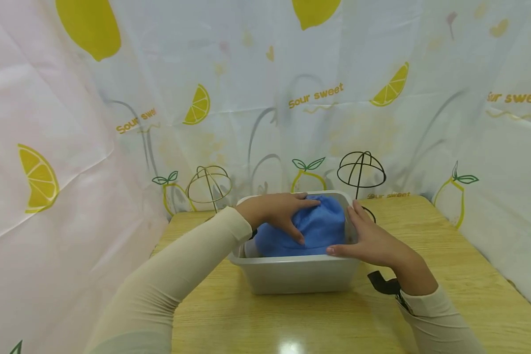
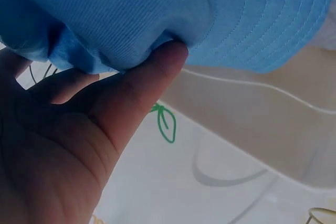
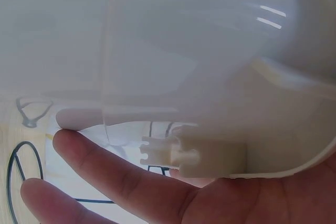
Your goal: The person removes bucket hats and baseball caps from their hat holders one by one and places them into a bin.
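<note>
A blue fabric hat (image 1: 323, 221) with a stitched brim (image 2: 262, 24) sits inside a white plastic bin (image 1: 298, 275). My left hand (image 1: 283, 214) holds the hat's crown from above, thumb toward me and fingers across the top. In the left wrist view the thumb (image 2: 152, 77) presses a fold into the cloth. My right hand (image 1: 373, 243) rests at the bin's right front corner, its thumb along the near rim. Seen from the right wrist, straight fingers (image 3: 126, 182) lie beside the outside of the bin wall (image 3: 184, 51). The hat hides most of the bin's inside.
On the wooden table (image 1: 230, 314), a black wire stand (image 1: 361, 169) rises behind the bin at right, with a gold wire stand (image 1: 209, 184) behind it at left. A lemon-printed curtain (image 1: 248, 64) encloses the back and both sides.
</note>
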Action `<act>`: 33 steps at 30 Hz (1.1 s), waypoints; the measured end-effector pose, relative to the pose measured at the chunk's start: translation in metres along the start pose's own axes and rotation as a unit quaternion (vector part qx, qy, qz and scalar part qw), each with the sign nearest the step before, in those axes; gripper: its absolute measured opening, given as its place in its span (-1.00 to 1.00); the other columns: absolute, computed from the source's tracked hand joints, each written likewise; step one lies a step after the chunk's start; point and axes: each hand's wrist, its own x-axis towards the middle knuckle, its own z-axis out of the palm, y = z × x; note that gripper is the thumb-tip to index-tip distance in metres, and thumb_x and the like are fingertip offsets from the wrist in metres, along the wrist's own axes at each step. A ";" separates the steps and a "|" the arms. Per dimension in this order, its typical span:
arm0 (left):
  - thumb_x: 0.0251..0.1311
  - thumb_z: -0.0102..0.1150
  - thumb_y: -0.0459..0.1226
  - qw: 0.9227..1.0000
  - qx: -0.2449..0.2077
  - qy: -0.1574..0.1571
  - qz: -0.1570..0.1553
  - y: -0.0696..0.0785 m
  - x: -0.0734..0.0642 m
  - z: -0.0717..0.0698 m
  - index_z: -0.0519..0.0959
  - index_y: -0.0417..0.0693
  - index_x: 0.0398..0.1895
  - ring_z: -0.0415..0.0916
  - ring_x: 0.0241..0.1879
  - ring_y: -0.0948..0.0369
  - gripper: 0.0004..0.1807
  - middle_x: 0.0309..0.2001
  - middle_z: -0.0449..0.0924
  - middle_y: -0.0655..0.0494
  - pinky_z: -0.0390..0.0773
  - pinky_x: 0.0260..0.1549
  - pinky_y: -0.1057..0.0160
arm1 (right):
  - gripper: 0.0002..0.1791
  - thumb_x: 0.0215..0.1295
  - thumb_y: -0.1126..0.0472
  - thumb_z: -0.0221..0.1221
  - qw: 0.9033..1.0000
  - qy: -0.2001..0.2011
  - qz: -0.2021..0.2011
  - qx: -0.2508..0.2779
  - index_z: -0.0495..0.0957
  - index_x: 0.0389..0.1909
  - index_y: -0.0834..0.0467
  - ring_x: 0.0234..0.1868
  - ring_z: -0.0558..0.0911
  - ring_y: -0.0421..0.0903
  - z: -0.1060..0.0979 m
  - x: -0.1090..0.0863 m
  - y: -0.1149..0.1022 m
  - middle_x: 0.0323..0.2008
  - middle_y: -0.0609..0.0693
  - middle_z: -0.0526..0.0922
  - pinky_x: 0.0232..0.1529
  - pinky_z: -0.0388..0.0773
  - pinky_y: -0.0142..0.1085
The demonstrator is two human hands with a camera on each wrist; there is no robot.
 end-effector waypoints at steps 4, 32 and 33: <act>0.00 0.49 0.30 1.000 -0.001 0.002 0.010 0.000 0.002 0.004 0.03 0.33 0.69 0.11 0.60 0.05 0.22 0.67 -0.02 -0.03 0.22 0.52 0.04 | 0.47 0.12 -0.48 0.34 1.000 -0.003 -0.001 -0.004 -0.31 0.67 0.26 0.62 -0.17 0.45 0.000 0.000 -0.001 0.66 0.19 -0.50 0.43 0.09 0.44; 0.26 0.32 -0.09 0.996 0.035 -0.062 0.044 0.012 0.011 0.013 0.13 0.41 0.65 0.14 0.58 0.10 -0.09 0.66 0.00 0.00 0.20 0.53 0.13 | 0.46 0.12 -0.47 0.34 1.000 -0.004 0.005 -0.004 -0.33 0.68 0.20 0.62 -0.16 0.46 0.000 0.000 0.001 0.67 0.17 -0.50 0.41 0.09 0.46; 0.26 0.33 -0.07 0.996 0.041 -0.067 0.044 0.014 0.012 0.015 0.13 0.42 0.65 0.16 0.57 0.09 -0.09 0.66 0.02 0.00 0.23 0.52 0.13 | 0.46 0.12 -0.47 0.35 1.000 -0.004 0.003 -0.004 -0.33 0.68 0.20 0.61 -0.15 0.46 0.000 0.000 0.001 0.67 0.17 -0.49 0.41 0.10 0.46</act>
